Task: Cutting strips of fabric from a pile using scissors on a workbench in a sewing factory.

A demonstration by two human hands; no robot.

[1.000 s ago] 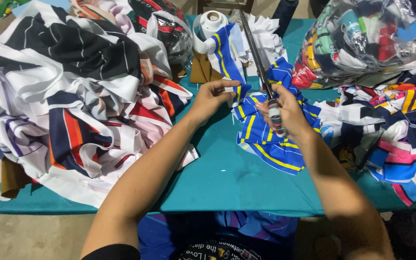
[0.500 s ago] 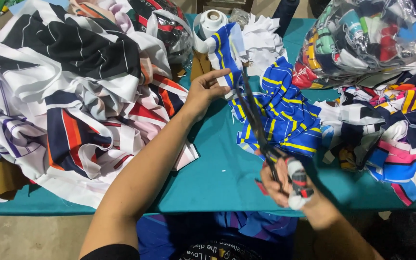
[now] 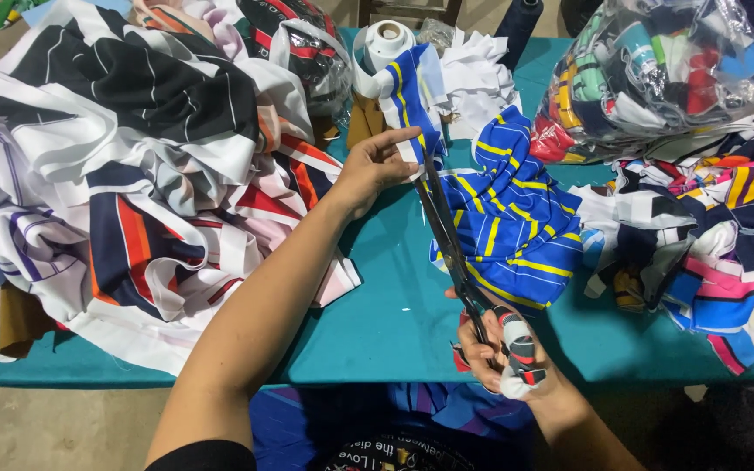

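Observation:
My left hand [image 3: 375,166] pinches the white edge of a blue cloth with yellow and white stripes [image 3: 508,218], holding it taut near the middle of the table. My right hand [image 3: 503,344] grips large black scissors [image 3: 447,240] by cloth-wrapped handles close to the table's near edge. The blades point away from me and run along the cloth's left edge, up to my left fingers. The cloth lies spread on the teal table [image 3: 377,323] to the right of the blades.
A big heap of striped black, white, navy and orange fabric [image 3: 124,166] fills the left. A clear bag of colourful scraps [image 3: 656,70] and a loose multicolour pile [image 3: 709,235] sit right. A white tape roll [image 3: 386,39] and dark thread cone [image 3: 517,22] stand at the back.
My right hand has pulled the scissors back toward me, from over the blue cloth to the near edge. My left hand moved slightly farther away, still holding the cloth's edge.

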